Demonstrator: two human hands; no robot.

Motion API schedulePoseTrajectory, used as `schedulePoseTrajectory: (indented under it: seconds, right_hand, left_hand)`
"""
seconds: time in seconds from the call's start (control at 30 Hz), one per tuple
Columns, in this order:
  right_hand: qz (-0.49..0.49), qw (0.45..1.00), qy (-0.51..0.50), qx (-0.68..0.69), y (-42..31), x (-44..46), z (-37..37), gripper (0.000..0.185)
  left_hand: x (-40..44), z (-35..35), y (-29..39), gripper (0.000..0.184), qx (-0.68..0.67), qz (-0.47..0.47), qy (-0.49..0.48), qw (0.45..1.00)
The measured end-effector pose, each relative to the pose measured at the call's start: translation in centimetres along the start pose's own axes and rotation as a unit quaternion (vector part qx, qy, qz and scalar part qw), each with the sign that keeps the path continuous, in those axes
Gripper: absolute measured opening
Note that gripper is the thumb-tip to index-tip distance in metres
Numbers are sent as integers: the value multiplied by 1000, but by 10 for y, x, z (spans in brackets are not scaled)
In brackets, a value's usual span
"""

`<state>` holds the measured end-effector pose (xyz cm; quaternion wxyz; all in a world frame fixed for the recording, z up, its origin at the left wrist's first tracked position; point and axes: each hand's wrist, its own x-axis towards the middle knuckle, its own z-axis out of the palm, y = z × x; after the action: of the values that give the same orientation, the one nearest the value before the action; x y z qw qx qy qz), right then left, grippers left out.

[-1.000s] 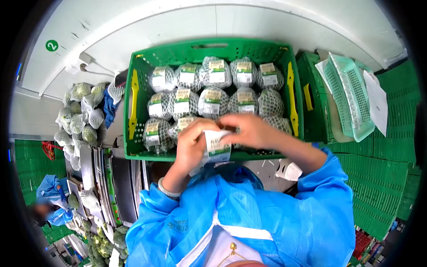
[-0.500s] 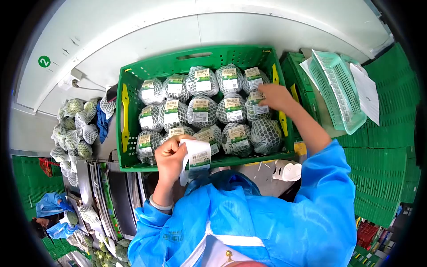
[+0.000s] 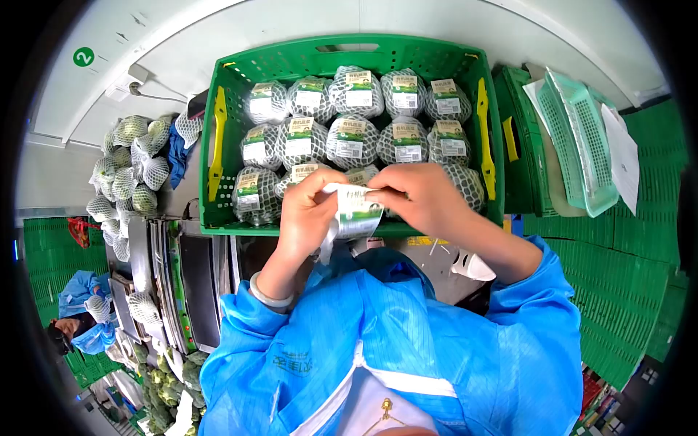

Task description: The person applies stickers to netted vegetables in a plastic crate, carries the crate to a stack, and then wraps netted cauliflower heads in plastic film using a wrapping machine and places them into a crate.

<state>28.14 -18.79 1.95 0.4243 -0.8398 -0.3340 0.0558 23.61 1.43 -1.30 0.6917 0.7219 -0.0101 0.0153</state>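
Note:
My left hand [image 3: 309,212] is closed on a strip of printed labels [image 3: 359,212], which hangs down in front of my chest. My right hand [image 3: 425,195] pinches the upper right edge of the same strip; its fingertips are partly hidden. Both hands are above the near wall of a green plastic crate [image 3: 349,45]. Inside the crate, round vegetables in white foam nets [image 3: 352,139] sit in three rows, most bearing a green and white label. My hands cover part of the near row, so the labels there cannot all be seen.
More netted vegetables [image 3: 125,171] are piled at the left. A light green basket [image 3: 574,145] with papers stands on another green crate [image 3: 520,131] at the right. Black-topped equipment [image 3: 200,291] is at lower left, near another person in blue [image 3: 83,294].
My right hand has moved from a netted vegetable at the crate's right back to the label strip. That vegetable now shows its label uncovered. The crate appears higher in view.

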Motion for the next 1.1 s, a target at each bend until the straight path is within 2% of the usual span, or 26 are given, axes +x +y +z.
schedulePoseTrajectory:
  seconds: [0.07, 0.1, 0.13, 0.17, 0.2, 0.23, 0.27, 0.3, 0.37, 0.43, 0.47, 0.5, 0.53, 0.57, 0.6, 0.63, 0.67, 0.7, 0.77, 0.83, 0.87, 0.9, 0.93, 1.0, 1.07, 1.1]
  right_hand:
    - [-6, 998, -19, 57, -12, -4, -34, 12]
    - [13, 997, 67, 17, -12, -10, -52, 10]
    - [56, 984, 139, 101, -9, -13, -76, 10]
    - [128, 963, 198, 131, -6, -16, -107, 17]
    - [100, 962, 226, 112, 8, -19, -124, 27]
    - [116, 976, 178, 55, 21, -29, -132, 35]
    - [169, 983, 52, -42, 28, -36, -129, 40]
    - [215, 964, -77, -138, 39, -43, -120, 45]
    - [80, 921, -124, -360, 82, -72, -82, 59]
    - [91, 909, -78, -398, 68, -70, -81, 63]
    - [102, 888, -31, -447, 60, -70, -74, 64]
    - [7, 879, -41, -474, 62, -74, -73, 63]
    - [34, 904, -174, -388, 93, -92, -75, 58]
    - [6, 950, -182, -252, 105, -100, -71, 52]
    - [5, 933, -191, -306, 96, -94, -66, 49]
    - [-18, 916, -187, -355, 88, -83, -60, 48]
    - [-24, 943, -143, -299, 77, -70, -49, 46]
    - [-13, 964, -99, -246, 59, -63, -37, 46]
    - [-20, 996, -81, 15, 6, -40, 6, 44]
    - [-26, 979, -166, 113, -59, -18, 68, 47]
    - [-28, 977, -182, 110, -62, -14, 99, 48]
    - [-11, 977, -174, 120, -56, -13, 126, 35]
    - [30, 961, -207, 182, -56, -13, 148, 28]
    - [67, 941, -220, 249, -65, -12, 189, 18]
    - [78, 935, -216, 269, -70, -6, 230, 14]
    - [95, 930, -217, 282, -69, -4, 247, 15]
  left_hand:
    - [-8, -12, -5, 18, 118, 10, -1, 993]
    - [-12, -19, -11, 25, 174, 15, -5, 985]
    - [-17, -23, -18, 38, 157, 20, 38, 987]
    - [-20, -31, -19, 38, 142, 61, 44, 987]
    - [-25, -33, -19, 35, 81, 35, 78, 993]
    - [-32, -35, -18, 33, 22, 11, 114, 993]
    - [-37, -40, -22, 30, -7, 12, 118, 993]
    - [-45, -46, -29, 28, -36, 13, 125, 991]
    - [-57, -48, -28, 19, -75, -3, 125, 989]
    - [-63, -48, -12, 14, -79, -22, 146, 986]
    - [-67, -56, -17, 31, 1, 36, 119, 992]
    - [-76, -64, -20, 51, 94, 77, 102, 987]
    - [-84, -59, -11, 47, 14, 122, 108, 987]
    - [-89, -69, -6, 34, 119, 168, 55, 977]
    - [-99, -67, -2, 23, 128, 160, 74, 976]
    - [-109, -67, -2, 23, 150, 179, 98, 967]
    - [-114, -64, 1, 19, 153, 214, 117, 958]
    - [-122, -64, 0, 14, 124, 191, 120, 966]
    - [-132, -61, -3, 12, 85, 178, 122, 973]
    - [-145, -64, -9, 13, 54, 124, 127, 983]
    - [-153, -69, -14, 14, 53, 92, 155, 982]
    - [-158, -75, -17, 16, 69, 114, 197, 971]
    - [-170, -85, -19, 16, 35, -2, 204, 978]
    - [-190, -106, -52, 14, 47, 16, 235, 971]
    - [-211, -122, -70, 2, 36, -118, 276, 953]
    - [-223, -127, -96, 8, 60, -148, 296, 942]
